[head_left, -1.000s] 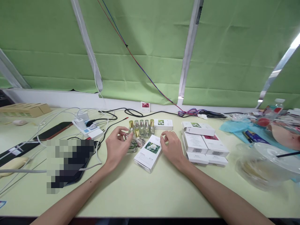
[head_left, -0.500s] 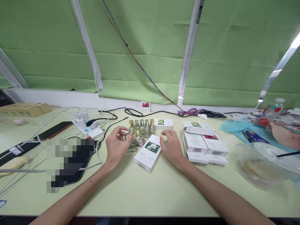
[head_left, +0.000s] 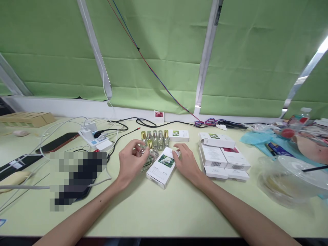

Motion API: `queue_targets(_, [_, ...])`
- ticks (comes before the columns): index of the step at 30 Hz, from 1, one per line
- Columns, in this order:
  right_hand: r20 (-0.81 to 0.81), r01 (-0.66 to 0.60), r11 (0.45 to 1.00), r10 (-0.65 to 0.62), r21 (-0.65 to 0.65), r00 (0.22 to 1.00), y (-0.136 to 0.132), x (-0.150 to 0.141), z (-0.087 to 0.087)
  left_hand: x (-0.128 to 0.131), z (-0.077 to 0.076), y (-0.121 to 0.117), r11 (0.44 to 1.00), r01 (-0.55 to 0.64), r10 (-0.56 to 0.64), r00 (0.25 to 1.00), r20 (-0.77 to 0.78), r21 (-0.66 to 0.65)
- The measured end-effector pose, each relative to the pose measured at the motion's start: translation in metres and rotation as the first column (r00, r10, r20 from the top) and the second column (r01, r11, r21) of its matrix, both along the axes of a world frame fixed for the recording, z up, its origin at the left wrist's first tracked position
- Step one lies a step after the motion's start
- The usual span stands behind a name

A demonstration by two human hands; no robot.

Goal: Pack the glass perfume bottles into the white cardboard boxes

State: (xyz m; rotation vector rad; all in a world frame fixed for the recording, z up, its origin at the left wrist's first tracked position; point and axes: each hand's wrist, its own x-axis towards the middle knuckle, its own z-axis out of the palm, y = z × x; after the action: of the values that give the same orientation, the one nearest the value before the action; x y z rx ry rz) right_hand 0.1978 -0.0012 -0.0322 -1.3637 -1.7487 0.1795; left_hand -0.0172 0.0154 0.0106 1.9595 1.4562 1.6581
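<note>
A white flat box with a white flower picture (head_left: 162,168) lies tilted on the table between my hands. My left hand (head_left: 132,160) is to its left, fingers curled and thumb bent toward them, at a pile of small shiny clear-wrapped pieces (head_left: 147,164); the fingers partly hide what is in them. My right hand (head_left: 187,161) rests at the box's right edge, thumb and fingers apart, the thumb touching its upper corner. Just behind the pile stand several small glass bottles with gold and silver caps (head_left: 155,140).
Several white boxes (head_left: 214,155) are stacked at right, another white box (head_left: 179,135) lies behind the bottles. A plastic bowl with a lid (head_left: 289,181) stands far right. Cables and a power strip (head_left: 98,138) spread at left, beside a blurred dark object (head_left: 82,177).
My left hand has shifted slightly right, nearer the box, and the shiny pile looks moved a little. My right hand has come slightly left, its thumb now over the box's edge.
</note>
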Motion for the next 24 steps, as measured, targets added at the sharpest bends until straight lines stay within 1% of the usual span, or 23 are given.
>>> queue_targets(5, [0.038, 0.07, 0.998, -0.071, 0.006, 0.997, 0.0, 0.0, 0.001, 0.0, -0.003, -0.003, 0.988, 0.155, -0.154, 0.986, -0.059, 0.01])
queue_targets(9, [0.075, 0.142, 0.99, -0.142, 0.002, 0.987, -0.001, 0.0, 0.004, 0.0, -0.004, -0.002, 0.975, 0.222, -0.218, 0.969, -0.113, 0.026])
queue_targets(12, [0.102, 0.172, 0.985, -0.17, -0.008, 0.98, -0.002, 0.0, 0.005, 0.001, -0.006, -0.001, 0.952, 0.304, -0.3, 0.948, -0.107, 0.023])
queue_targets(18, [0.082, 0.205, 0.976, -0.199, -0.073, 0.977, -0.002, 0.0, 0.007, 0.003, -0.008, -0.003, 0.882, 0.469, -0.47, 0.875, -0.119, -0.031])
queue_targets(24, [0.032, 0.225, 0.97, -0.223, -0.088, 0.974, -0.005, -0.001, 0.013, 0.002, -0.008, -0.003, 0.787, 0.609, -0.617, 0.776, -0.127, -0.104])
